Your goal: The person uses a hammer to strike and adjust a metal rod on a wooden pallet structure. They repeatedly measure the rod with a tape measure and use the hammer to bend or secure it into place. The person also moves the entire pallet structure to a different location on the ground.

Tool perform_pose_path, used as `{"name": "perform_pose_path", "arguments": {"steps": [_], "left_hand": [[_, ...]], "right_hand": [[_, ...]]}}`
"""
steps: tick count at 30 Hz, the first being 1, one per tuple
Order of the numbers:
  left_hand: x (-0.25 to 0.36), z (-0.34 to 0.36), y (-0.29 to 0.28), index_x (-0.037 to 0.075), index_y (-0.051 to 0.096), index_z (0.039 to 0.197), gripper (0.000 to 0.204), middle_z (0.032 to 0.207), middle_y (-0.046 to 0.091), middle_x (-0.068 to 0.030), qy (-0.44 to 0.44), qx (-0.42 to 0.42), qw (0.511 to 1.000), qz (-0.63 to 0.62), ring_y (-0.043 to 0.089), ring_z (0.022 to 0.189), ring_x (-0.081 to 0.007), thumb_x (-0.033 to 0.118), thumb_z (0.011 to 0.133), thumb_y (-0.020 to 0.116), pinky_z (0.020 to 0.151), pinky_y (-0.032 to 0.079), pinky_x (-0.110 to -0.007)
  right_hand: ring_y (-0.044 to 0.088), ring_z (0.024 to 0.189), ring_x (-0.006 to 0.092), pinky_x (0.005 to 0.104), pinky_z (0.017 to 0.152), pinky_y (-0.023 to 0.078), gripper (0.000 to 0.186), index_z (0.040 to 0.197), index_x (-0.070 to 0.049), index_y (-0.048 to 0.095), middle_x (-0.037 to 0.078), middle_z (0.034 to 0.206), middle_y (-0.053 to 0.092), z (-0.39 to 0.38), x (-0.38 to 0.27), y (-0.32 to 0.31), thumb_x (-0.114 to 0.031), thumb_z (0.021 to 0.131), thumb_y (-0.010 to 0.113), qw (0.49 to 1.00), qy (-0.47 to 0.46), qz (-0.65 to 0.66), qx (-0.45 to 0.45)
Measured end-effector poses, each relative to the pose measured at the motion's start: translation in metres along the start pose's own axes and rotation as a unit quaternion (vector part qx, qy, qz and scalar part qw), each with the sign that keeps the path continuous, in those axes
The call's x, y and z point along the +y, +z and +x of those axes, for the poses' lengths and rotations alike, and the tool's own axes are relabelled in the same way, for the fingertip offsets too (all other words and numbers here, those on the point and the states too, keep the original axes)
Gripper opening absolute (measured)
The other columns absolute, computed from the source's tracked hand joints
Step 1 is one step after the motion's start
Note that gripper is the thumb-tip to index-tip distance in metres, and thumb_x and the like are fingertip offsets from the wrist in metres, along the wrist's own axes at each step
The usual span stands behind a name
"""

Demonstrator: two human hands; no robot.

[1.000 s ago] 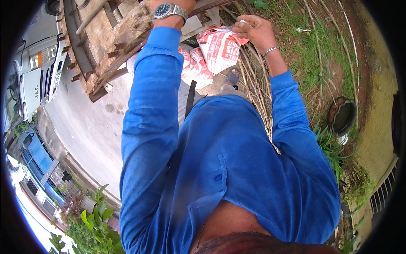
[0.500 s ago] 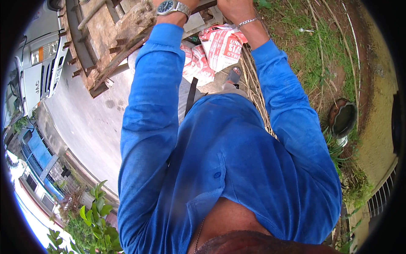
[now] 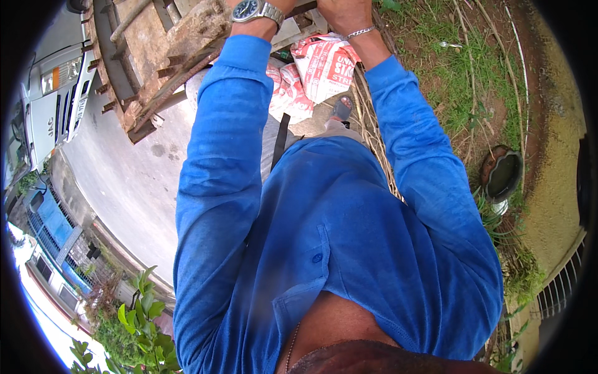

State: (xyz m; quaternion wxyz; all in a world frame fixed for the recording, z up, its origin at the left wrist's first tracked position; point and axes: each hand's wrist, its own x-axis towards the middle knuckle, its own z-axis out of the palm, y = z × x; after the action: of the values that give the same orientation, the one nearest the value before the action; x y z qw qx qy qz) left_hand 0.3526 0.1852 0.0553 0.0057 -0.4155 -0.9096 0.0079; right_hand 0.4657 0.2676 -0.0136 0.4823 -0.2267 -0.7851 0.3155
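Outdoors, a red-white sack (image 3: 319, 70) lies near the right hand (image 3: 347, 15).

A red-and-white sack (image 3: 321, 71) slumped near the top of the head view, with more crumpled sacking (image 3: 289, 93) just left of it. Above the sack was the right hand (image 3: 344, 15), a chain bracelet (image 3: 361, 31) on its wrist; up and left of the sack was the left hand (image 3: 285, 5), wearing a steel watch (image 3: 254, 11) — each grip was cut off by the upper edge, its hold unclear. A dark bar (image 3: 304, 8) showed above the sack, between the hands. Left of the sack was a rusty frame (image 3: 159, 47); farther left, a white truck (image 3: 48, 103). Right of the sack lay grass (image 3: 448, 75) and, lower, a scalloped pot (image 3: 503, 174). Below the sack — a sandalled foot (image 3: 341, 111).
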Motion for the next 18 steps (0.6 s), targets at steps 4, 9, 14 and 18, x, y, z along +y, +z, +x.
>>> {"name": "perform_pose_path", "arguments": {"steps": [4,9,14,18], "left_hand": [[0.001,-0.001,0.001,0.012,0.075,0.084,0.018,0.087,0.074,-0.0166,-0.004,0.003,1.000,-0.002,0.072,0.085,-0.0342,0.021,0.083,0.059,0.076,0.055,-0.049],[0.003,-0.001,-0.004,0.012,0.075,0.085,0.017,0.087,0.074,-0.0161,0.010,-0.009,1.000,0.006,0.072,0.087,-0.0339,0.020,0.082,0.061,0.077,0.054,-0.049],[0.003,0.000,-0.004,0.013,0.076,0.087,0.017,0.088,0.074,-0.0153,-0.002,-0.011,1.000,-0.009,0.072,0.087,-0.0334,0.020,0.081,0.061,0.077,0.054,-0.048],[0.001,0.000,0.000,0.014,0.076,0.086,0.016,0.089,0.074,-0.0149,-0.006,-0.008,1.000,-0.005,0.072,0.086,-0.0332,0.020,0.081,0.061,0.077,0.054,-0.048]], "right_hand": [[0.068,0.078,0.0330,0.0397,0.069,0.054,0.009,0.088,-0.005,0.071,0.015,0.083,0.069,0.000,-0.004,-0.001,-0.014,0.086,0.071,1.000,0.013,-0.005,0.000],[0.066,0.075,0.0339,0.0412,0.066,0.053,0.006,0.082,-0.005,0.068,0.014,0.079,0.066,0.002,0.001,0.003,-0.010,0.083,0.070,1.000,-0.010,-0.022,-0.005],[0.064,0.074,0.0347,0.0421,0.066,0.053,0.005,0.079,-0.004,0.065,0.014,0.076,0.064,0.005,0.006,0.005,-0.007,0.082,0.068,0.998,-0.009,-0.049,-0.034],[0.065,0.074,0.0345,0.0417,0.066,0.053,0.005,0.080,-0.004,0.066,0.014,0.077,0.064,0.004,0.001,0.000,-0.008,0.082,0.069,1.000,-0.021,-0.009,-0.010]]}}
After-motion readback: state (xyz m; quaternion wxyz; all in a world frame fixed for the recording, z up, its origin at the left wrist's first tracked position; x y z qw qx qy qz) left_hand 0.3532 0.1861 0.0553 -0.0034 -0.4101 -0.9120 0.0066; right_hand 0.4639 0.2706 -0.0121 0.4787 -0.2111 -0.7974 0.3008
